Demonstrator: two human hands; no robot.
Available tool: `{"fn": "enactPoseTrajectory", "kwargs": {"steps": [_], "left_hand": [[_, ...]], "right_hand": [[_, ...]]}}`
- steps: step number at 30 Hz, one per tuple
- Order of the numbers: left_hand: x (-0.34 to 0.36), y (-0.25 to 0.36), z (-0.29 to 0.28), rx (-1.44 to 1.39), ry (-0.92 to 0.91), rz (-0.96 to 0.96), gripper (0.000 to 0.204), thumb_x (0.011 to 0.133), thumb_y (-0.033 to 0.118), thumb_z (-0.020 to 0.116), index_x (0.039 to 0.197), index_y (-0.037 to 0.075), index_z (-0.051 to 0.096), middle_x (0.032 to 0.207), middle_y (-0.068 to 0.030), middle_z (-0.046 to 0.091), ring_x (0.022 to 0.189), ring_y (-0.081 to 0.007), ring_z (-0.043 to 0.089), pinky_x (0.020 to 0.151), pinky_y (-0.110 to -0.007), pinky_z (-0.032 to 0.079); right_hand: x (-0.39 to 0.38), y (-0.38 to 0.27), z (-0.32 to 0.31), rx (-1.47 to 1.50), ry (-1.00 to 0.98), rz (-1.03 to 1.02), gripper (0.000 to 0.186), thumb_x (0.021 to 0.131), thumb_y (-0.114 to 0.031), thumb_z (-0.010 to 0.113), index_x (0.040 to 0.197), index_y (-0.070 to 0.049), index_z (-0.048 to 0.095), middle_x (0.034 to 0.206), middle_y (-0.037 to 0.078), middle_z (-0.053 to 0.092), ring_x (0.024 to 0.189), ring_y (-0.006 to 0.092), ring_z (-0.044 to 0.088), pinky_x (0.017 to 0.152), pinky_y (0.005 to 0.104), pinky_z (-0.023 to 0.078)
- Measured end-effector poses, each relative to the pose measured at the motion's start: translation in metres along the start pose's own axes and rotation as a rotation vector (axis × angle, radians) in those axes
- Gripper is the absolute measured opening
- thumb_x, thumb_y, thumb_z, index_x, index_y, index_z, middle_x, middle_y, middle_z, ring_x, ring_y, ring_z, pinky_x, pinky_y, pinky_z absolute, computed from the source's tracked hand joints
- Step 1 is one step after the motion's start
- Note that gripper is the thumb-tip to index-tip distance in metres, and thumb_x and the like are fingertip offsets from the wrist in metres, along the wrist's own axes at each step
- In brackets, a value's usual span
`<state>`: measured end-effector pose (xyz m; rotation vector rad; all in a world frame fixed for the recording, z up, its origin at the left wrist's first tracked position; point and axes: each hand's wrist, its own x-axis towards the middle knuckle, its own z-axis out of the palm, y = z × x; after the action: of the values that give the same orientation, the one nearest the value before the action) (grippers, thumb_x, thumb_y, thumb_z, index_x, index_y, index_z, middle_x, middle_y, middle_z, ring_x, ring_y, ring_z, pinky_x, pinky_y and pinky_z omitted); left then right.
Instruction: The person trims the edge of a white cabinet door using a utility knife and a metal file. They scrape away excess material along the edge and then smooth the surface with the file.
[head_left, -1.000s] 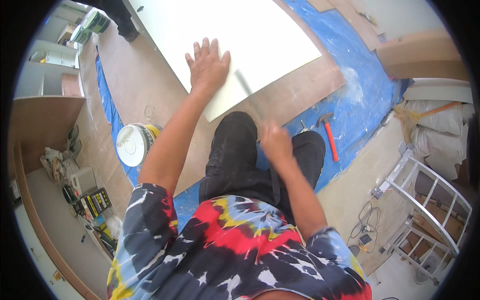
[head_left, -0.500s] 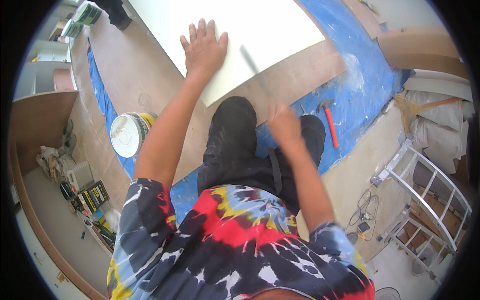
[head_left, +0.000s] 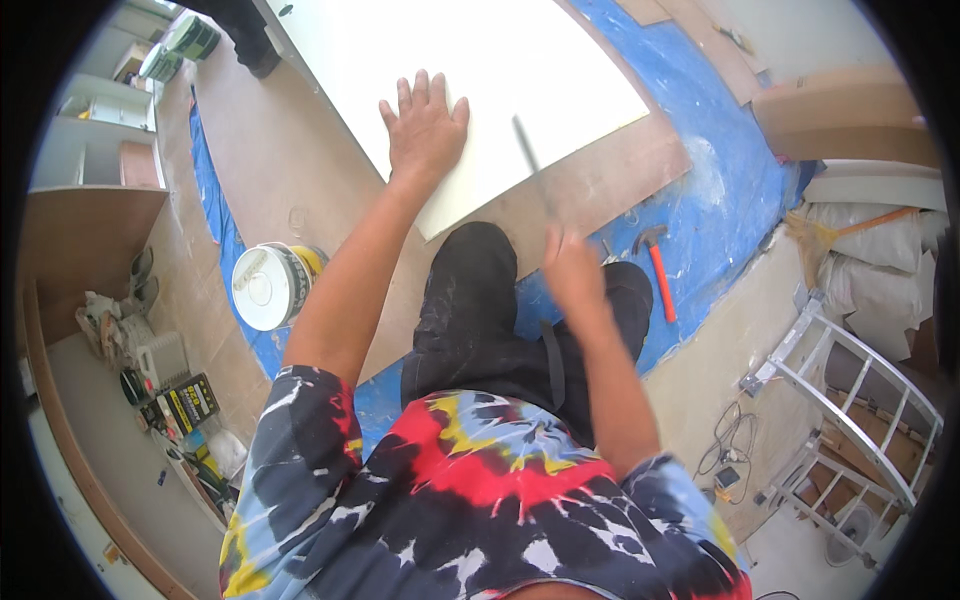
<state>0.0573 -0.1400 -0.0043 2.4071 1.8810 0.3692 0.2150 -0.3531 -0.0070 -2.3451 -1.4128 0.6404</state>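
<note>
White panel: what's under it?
Past the edges of the white panel, a brown board shows, with a blue sheet beyond. Whatever lies directly beneath the panel is covered.

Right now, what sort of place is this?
Probably a room under renovation, though I can't be certain: a blue sheet is spread underfoot, a hammer lies on it, and a metal ladder is off to the right.

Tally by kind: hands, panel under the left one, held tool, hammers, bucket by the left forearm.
Left hand and right hand, bare: 2
Large flat white panel: 1
Long thin dark tool: 1
Red-handled claw hammer: 1
Round white-lidded bucket: 1
Total: 6
</note>
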Motion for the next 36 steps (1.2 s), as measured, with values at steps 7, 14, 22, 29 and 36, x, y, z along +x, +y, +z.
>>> {"fn": "enactPoseTrajectory", "kwargs": {"steps": [7,14,22,29,36], "left_hand": [[0.008,0.004,-0.002,-0.054,0.009,0.027,0.064,0.104,0.047,0.037,0.156,0.01,0.037,0.164,-0.014,0.031,0.154,-0.0342,0.019,0.124,-0.056,0.011],[-0.001,-0.016,-0.005,-0.02,0.003,-0.009,0.064,0.104,0.047,0.037,0.156,0.008,0.037,0.164,-0.0139,0.03,0.154,-0.0347,0.018,0.125,-0.056,0.01],[0.006,-0.003,-0.007,-0.031,-0.002,0.001,0.063,0.104,0.046,0.037,0.155,0.009,0.037,0.164,-0.0136,0.031,0.154,-0.0356,0.019,0.124,-0.058,0.011],[0.016,-0.004,-0.003,-0.018,0.018,0.015,0.062,0.104,0.045,0.038,0.155,0.009,0.038,0.163,-0.0145,0.031,0.153,-0.0352,0.021,0.124,-0.057,0.012],[0.006,-0.001,-0.003,-0.061,0.017,0.037,0.061,0.104,0.044,0.038,0.153,0.007,0.039,0.162,-0.0157,0.033,0.153,-0.0363,0.021,0.123,-0.058,0.012]], "right_hand": [[0.056,0.015,-0.026,-0.024,0.053,0.028,0.057,0.105,-0.044,0.041,0.095,0.005,0.067,0.09,0.035,0.066,0.088,0.0515,0.066,0.082,0.0579,0.052],[-0.007,-0.007,-0.002,-0.065,-0.093,0.009,0.054,0.104,-0.043,0.043,0.096,0.005,0.066,0.085,0.033,0.067,0.085,0.0514,0.066,0.079,0.0599,0.052],[-0.013,-0.001,0.007,0.009,0.016,-0.064,0.054,0.106,-0.038,0.042,0.091,0.007,0.067,0.086,0.035,0.065,0.088,0.0517,0.065,0.079,0.0583,0.051],[0.011,-0.005,-0.012,-0.027,0.006,-0.004,0.055,0.105,-0.04,0.042,0.094,0.008,0.067,0.09,0.036,0.065,0.089,0.052,0.065,0.08,0.0594,0.051],[0.063,0.0,-0.03,0.006,0.062,0.022,0.05,0.105,-0.038,0.043,0.091,0.004,0.067,0.089,0.032,0.068,0.088,0.0501,0.066,0.079,0.0578,0.052]]}}
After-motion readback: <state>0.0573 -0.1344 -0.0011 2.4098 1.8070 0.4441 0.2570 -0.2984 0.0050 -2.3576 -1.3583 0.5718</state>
